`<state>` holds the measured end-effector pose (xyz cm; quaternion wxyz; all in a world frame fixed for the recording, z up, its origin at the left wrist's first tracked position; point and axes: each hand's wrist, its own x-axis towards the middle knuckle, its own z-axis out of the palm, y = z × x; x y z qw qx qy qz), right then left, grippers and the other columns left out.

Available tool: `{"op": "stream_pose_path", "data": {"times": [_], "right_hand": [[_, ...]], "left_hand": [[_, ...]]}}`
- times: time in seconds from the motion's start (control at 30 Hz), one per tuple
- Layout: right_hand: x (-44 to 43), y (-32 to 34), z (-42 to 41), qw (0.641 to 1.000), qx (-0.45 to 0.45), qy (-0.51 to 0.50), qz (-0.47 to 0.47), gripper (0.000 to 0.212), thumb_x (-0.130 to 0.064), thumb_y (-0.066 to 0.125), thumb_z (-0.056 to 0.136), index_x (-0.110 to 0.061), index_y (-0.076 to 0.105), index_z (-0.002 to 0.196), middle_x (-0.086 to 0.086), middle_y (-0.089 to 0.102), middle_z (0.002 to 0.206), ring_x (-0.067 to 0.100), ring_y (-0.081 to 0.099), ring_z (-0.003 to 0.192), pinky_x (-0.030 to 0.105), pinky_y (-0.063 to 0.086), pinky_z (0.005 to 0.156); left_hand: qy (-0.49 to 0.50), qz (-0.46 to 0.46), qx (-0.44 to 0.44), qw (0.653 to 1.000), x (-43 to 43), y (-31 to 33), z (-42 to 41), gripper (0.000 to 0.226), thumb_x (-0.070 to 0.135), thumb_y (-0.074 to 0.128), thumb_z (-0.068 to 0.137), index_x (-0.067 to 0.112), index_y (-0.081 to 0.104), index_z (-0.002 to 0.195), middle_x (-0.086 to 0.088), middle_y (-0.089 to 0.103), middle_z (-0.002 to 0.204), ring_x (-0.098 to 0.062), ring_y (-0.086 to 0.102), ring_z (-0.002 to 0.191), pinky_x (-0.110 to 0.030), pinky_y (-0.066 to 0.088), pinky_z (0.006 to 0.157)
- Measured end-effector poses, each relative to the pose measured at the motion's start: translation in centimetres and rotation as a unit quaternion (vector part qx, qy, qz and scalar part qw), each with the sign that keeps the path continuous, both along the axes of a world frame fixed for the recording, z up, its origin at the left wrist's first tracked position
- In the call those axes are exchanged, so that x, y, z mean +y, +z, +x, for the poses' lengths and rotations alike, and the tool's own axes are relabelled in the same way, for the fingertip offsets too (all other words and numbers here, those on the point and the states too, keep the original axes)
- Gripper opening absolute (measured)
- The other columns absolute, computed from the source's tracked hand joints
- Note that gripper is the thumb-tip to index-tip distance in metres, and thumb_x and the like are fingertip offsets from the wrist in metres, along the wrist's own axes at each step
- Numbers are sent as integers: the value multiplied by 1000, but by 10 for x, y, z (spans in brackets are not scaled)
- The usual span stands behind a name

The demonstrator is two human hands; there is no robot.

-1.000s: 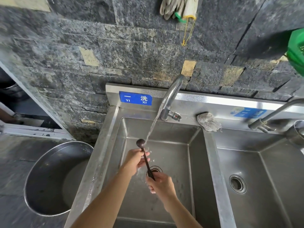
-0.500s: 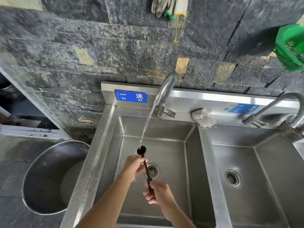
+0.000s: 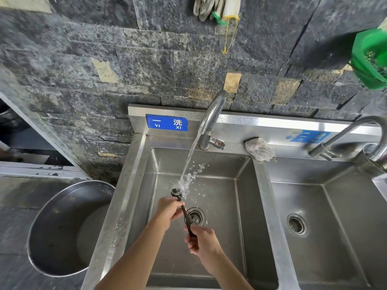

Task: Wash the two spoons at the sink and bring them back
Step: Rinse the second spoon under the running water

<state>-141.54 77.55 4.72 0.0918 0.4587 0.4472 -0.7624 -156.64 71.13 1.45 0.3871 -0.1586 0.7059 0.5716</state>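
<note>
Water (image 3: 189, 160) from the tap (image 3: 211, 116) hits the bowl of the spoon (image 3: 186, 216) over the left basin of the sink (image 3: 222, 258). Your left hand (image 3: 168, 212) pinches its neck; your right hand (image 3: 201, 239) grips the handle end, near the drain (image 3: 196, 215). Whether you hold one spoon or two cannot be told.

A steel double sink (image 3: 129, 185) filled the centre and right of the frame. On its back ledge (image 3: 234, 145), right of centre, a crumpled grey cloth (image 3: 259, 149) lay above the divider between the two basins. At lower left, a large steel bowl (image 3: 52, 227) sat on the dark floor (image 3: 16, 206), just beside the sink.
</note>
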Motion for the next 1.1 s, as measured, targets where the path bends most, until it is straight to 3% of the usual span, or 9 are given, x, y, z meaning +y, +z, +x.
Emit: {"op": "stream_pose_path", "data": {"times": [0.07,0.23,0.33,0.47,0.57,0.67,0.8,0.93,1.1], "right_hand": [[-1,1,-2,1000,1,-4,-8,27,-7,46,98,2,72,96,8,65,59,14,51,45,24,38,45],[-4,1,-9,999,1,-24,-26,28,-7,46,99,5,71,102,8,64,60,14,51,48,25,39,48],[-5,0,-15,999,-3,-35,-26,27,-7,45,100,3,70,101,8,62,59,14,49,47,26,37,48],[-4,0,-30,999,-21,-41,-6,24,-10,50,100,-1,71,94,7,63,59,14,49,47,24,36,47],[1,3,-48,998,-19,-52,6,20,-12,55,100,-2,71,93,7,67,63,13,52,51,23,39,51],[10,6,-72,997,-5,-80,-8,19,-10,56,99,-1,70,91,11,67,71,15,55,58,25,44,57],[24,13,-107,990,22,-130,-48,19,-7,57,101,8,66,105,15,71,76,19,66,66,30,57,67],[38,27,-143,979,61,-174,-87,22,-9,55,102,9,64,112,21,67,93,20,66,68,26,60,57],[50,40,-162,964,118,-200,-134,23,-12,47,106,7,61,107,18,67,81,22,66,66,27,61,55]], "left_hand": [[-4,1,-6,1000,0,0,-2,12,-5,72,82,2,73,92,-17,78,85,-25,76,76,-30,61,61],[-13,8,-13,1000,0,-4,-8,11,-5,73,81,1,72,91,-16,78,79,-30,77,79,-46,61,84],[-6,12,-16,1000,3,-3,-15,12,-6,73,81,3,72,89,-18,78,84,-35,76,87,-48,60,87],[-19,8,2,1000,11,5,-34,15,-5,71,82,9,72,88,-18,77,87,-32,76,83,-44,62,82],[-14,-3,25,1000,19,18,-55,25,-5,67,84,19,69,82,-11,76,80,-22,72,68,-34,62,64],[-17,1,54,998,29,36,-80,28,-3,67,86,24,66,82,-5,75,83,-15,72,71,-21,56,49],[-30,28,84,996,45,62,-111,26,0,67,88,25,63,86,1,74,81,-13,70,72,-17,54,47],[-32,62,115,991,60,86,-138,24,0,66,89,23,63,88,-1,72,80,-16,66,69,-18,54,48],[-37,90,152,984,68,107,-158,25,5,70,88,23,65,104,4,76,83,-16,72,76,-23,58,59]]}}
